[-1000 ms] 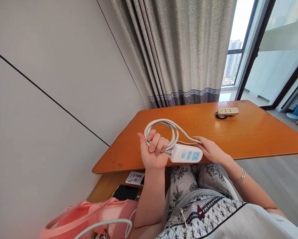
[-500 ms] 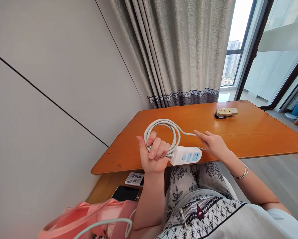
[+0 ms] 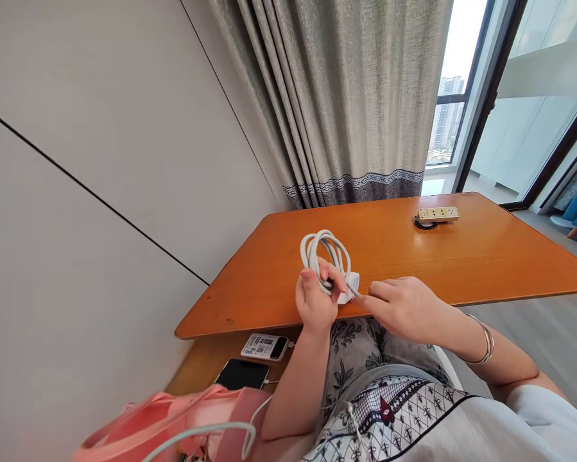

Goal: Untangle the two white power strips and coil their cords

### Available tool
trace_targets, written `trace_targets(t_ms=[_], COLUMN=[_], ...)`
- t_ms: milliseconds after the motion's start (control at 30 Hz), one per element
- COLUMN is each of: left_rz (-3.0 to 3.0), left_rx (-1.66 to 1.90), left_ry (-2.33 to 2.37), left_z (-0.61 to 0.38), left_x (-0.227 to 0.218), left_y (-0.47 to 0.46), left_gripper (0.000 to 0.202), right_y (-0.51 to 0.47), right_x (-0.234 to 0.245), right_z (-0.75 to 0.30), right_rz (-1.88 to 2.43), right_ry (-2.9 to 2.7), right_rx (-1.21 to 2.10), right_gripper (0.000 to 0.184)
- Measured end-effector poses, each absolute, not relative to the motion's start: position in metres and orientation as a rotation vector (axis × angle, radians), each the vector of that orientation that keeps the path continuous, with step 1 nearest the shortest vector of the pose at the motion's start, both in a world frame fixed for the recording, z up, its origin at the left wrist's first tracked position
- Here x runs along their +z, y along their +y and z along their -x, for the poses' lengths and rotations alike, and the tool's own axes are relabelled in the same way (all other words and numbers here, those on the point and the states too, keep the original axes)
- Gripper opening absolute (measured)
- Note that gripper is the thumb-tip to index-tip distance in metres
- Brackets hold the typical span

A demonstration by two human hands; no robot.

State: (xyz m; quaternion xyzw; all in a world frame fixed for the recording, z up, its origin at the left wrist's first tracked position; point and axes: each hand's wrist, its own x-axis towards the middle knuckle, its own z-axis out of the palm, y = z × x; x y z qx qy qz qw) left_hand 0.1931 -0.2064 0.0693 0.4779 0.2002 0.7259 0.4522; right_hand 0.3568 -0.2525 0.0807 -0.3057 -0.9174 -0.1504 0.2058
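Observation:
My left hand (image 3: 319, 298) is closed around a looped white power cord (image 3: 312, 253), held upright above the table's near edge. Behind its fingers hangs the white power strip (image 3: 350, 289), turned so that only part of its body shows. My right hand (image 3: 404, 308) pinches the cord's running end just right of the coil, close to the strip. The fingertips of both hands are near each other, a short gap apart.
A beige power strip (image 3: 438, 214) with a black cord lies at the back right of the orange-brown table (image 3: 394, 250). Lower left, a white power bank (image 3: 264, 346), a black phone (image 3: 242, 374) and a pink bag (image 3: 172, 417) sit beside my left arm.
My right hand has moved left and down, bringing the cord end toward the coil. My left hand has turned and shifted right, and the strip has swung from facing me to partly hidden.

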Motion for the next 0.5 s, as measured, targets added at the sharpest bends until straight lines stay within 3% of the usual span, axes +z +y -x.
trace_targets(t_ms=[133,333,400,500], left_rz=[-1.389,-1.688,-1.82,-1.816], left_rx=[1.687,1.578,1.539,1.438], left_ry=[0.54,0.632,0.657,0.697], left_z=[-0.196,-0.177,-0.171,-0.167], left_x=[0.06,0.049,0.051,0.058], left_y=[-0.21,-0.212,-0.213,-0.216], left_gripper=[0.055,0.049,0.046,0.042], right_y=[-0.263,-0.266,-0.265,-0.264], right_x=[0.094,0.115,0.116,0.113], right_z=[-0.349,-0.363,-0.369,-0.377], right_rz=[0.819,0.696,0.666,0.808], right_ry=[-2.667,-2.641,-2.602,-2.487], right_rx=[-0.063,0.844,0.849,0.442], right_gripper=[0.022,0.042,0.04,0.028])
